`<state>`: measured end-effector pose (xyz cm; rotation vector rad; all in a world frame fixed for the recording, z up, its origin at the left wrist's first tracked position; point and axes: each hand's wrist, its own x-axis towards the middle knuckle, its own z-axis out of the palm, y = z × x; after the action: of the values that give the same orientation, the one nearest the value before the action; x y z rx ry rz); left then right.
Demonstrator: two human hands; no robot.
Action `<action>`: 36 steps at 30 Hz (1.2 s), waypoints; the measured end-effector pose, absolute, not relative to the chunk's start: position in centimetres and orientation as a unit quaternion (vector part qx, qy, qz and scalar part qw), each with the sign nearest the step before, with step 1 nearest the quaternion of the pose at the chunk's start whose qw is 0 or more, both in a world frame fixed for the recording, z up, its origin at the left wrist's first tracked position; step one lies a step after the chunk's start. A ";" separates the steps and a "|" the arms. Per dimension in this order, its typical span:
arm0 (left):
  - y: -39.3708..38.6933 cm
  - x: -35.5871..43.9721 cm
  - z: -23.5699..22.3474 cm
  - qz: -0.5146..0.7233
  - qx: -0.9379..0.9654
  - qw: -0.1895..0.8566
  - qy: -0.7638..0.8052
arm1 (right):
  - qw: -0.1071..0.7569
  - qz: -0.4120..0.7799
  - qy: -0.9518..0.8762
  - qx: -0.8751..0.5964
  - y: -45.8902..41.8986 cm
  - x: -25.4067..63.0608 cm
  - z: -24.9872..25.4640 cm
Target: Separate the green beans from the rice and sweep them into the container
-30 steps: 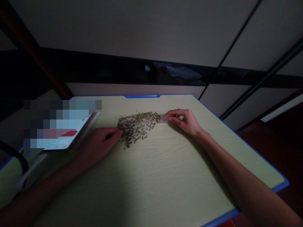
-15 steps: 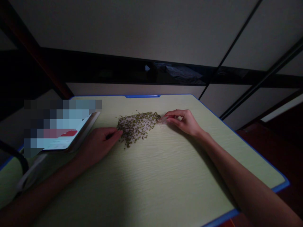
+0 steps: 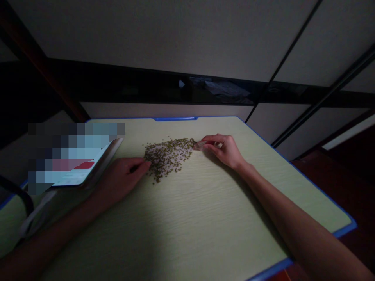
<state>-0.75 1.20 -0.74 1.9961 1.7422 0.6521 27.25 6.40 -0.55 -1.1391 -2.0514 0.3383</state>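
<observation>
A loose pile of small greenish-brown grains mixed with pale ones is spread on the light wood-grain table. At the pile's left edge, my left hand rests with thumb and fingertips closed together. Whatever they pinch, if anything, is too small to make out. My right hand is on the other side of the pile. Its thumb and fingers are closed on a small clear plastic piece, whose tip touches the pile's right end. The exact kind of this piece is unclear in the dim light.
A tablet, with its screen lit and partly blurred out, stands tilted at the table's left side. A dark cable curves beside it. Blue edging borders the table, and pale cabinet panels rise behind it.
My right hand has shifted slightly left with the clear plastic piece, closer against the pile's right end. My left hand stays almost where it was.
</observation>
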 end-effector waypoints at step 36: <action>1.1 -0.7 -0.6 0.242 0.711 0.210 0.625 | 0.367 0.160 -0.808 -0.432 6.5 28.1 -0.5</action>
<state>-0.70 1.12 -0.61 1.9775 1.7383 0.6739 28.07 6.52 -0.49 -1.1107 -2.0770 0.4109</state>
